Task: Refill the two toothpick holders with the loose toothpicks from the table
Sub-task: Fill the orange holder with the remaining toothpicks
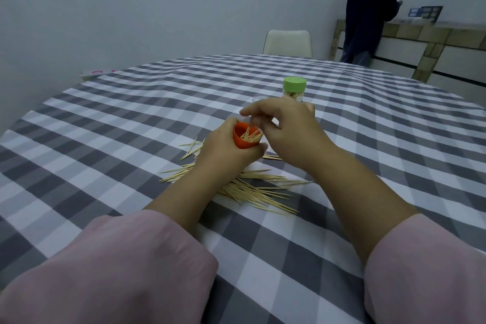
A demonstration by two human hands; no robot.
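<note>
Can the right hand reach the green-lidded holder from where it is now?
Probably yes. The green-lidded holder stands just beyond the right hand, with nothing between them. But the hand's fingers are busy over the orange holder, which the left hand grips.

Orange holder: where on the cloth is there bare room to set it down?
Bare checked cloth lies left of the left hand gripping the orange holder, and right of the green-lidded holder. The loose toothpicks crowd the cloth under both forearms; the right hand fills the gap between the holders.
</note>
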